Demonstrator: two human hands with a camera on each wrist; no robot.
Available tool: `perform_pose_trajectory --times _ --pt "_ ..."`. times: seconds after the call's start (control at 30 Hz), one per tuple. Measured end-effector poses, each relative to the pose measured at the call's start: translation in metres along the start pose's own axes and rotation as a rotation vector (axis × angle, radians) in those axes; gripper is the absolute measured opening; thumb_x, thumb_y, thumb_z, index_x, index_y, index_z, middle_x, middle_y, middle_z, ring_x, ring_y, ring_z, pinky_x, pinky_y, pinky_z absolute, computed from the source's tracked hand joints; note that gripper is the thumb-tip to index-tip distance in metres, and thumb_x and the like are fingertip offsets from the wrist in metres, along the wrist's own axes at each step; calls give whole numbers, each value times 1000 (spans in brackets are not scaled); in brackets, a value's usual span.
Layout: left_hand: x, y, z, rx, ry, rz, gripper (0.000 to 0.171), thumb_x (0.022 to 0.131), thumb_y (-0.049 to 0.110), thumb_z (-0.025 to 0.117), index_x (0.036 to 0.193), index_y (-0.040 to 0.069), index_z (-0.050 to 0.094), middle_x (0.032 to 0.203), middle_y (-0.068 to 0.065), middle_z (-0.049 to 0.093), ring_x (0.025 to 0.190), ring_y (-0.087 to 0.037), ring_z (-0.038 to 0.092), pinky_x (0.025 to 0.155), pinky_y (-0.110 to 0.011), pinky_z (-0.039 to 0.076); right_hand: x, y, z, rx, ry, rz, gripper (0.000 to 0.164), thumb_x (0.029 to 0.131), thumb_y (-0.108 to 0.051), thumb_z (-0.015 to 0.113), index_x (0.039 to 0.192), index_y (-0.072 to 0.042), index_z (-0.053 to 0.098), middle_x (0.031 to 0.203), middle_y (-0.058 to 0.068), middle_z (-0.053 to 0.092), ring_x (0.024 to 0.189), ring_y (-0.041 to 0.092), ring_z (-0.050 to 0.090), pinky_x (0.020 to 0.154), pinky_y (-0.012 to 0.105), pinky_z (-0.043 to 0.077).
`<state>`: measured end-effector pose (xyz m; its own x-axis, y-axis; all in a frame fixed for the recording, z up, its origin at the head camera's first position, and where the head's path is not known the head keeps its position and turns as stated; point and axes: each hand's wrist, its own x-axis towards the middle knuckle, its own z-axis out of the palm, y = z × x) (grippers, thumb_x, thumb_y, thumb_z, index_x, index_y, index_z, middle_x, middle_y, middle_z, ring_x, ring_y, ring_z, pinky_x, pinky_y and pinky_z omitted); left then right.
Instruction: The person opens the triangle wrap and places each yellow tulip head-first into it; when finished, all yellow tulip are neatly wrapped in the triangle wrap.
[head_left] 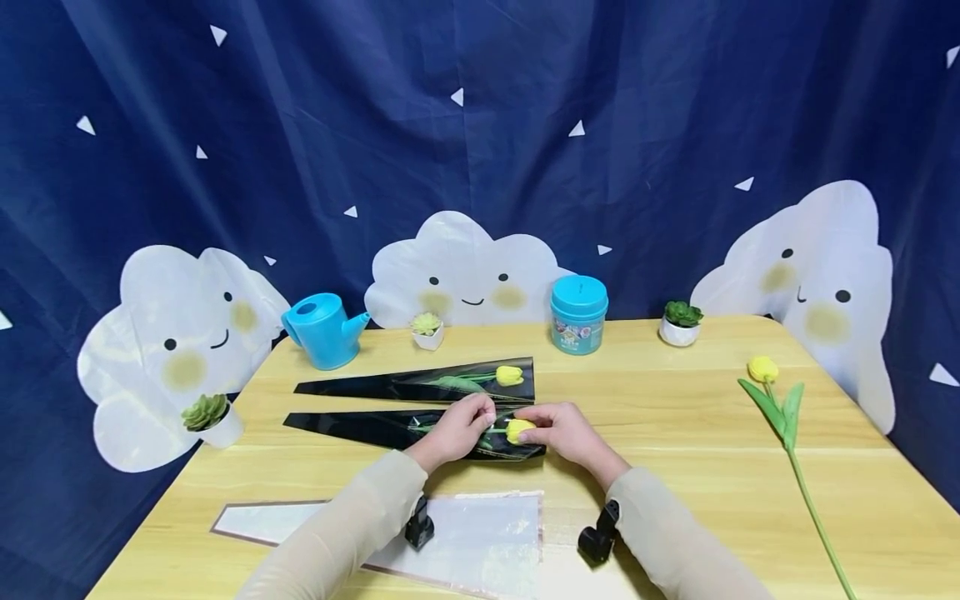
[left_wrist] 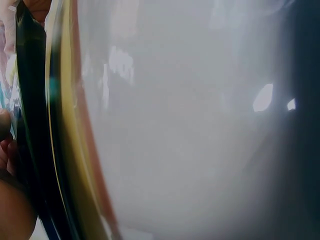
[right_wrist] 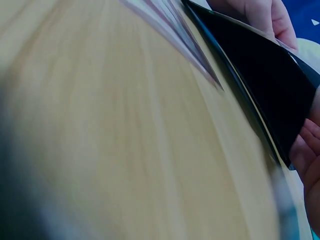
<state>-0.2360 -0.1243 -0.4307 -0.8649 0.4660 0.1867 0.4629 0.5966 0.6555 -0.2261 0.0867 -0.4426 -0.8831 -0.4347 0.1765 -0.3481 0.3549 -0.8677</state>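
Note:
A yellow tulip (head_left: 517,431) lies in a black flower sleeve (head_left: 345,424) with a clear front, its bloom near the wide right end. My left hand (head_left: 459,427) pinches the sleeve over the stem, just left of the bloom. At the wide end, the thumb and index finger of my right hand (head_left: 566,432) pinch the bloom. In the right wrist view, other fingers of that hand (right_wrist: 306,150) touch the black back sheet (right_wrist: 260,65) at its corner. The left wrist view shows the sleeve's dark edge (left_wrist: 32,100) beside the left fingers.
Behind lies another black sleeve (head_left: 367,387) holding a yellow tulip (head_left: 509,376). Clear sleeves (head_left: 480,542) lie in front, under the left forearm. A loose tulip (head_left: 791,425) is at right. A watering can (head_left: 326,332), a blue tub (head_left: 579,317) and several potted succulents (head_left: 679,325) stand around.

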Motion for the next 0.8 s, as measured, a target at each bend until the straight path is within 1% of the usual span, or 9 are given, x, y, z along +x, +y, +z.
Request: perform_pose_trajectory --times 0.23,0.37,0.5,0.7,0.8 --pt "0 3 1 -16 1 6 14 92 7 54 80 9 50 78 1 45 72 -13 44 68 -26 37 3 -5 9 4 -2 34 34 79 -18 73 108 -3 68 103 12 68 93 18 62 78 26 50" --pt "-1 3 0 -14 9 3 14 92 7 54 79 10 50 79 1 46 73 -13 45 68 -26 37 5 -6 13 3 -2 25 33 79 -18 73 108 -3 68 103 11 68 92 17 62 76 25 50" --pt "-1 4 -1 -16 0 -5 14 92 7 54 79 10 50 79 1 46 74 -14 45 68 -27 37 6 -4 14 0 -3 13 32 79 -17 73 108 -2 68 103 12 68 91 17 63 75 23 49" --pt "-3 0 -4 0 -18 -19 14 93 8 53 80 10 50 79 1 46 72 -13 45 67 -27 37 2 -5 9 10 -3 8 34 80 -15 72 110 0 66 105 15 67 93 24 64 78 27 51" --pt "-3 -4 -6 11 -14 -27 15 93 8 54 79 10 50 78 1 45 71 -13 44 67 -26 38 -4 -3 1 9 15 38 36 80 -17 72 112 0 65 106 14 67 96 25 64 82 30 50"
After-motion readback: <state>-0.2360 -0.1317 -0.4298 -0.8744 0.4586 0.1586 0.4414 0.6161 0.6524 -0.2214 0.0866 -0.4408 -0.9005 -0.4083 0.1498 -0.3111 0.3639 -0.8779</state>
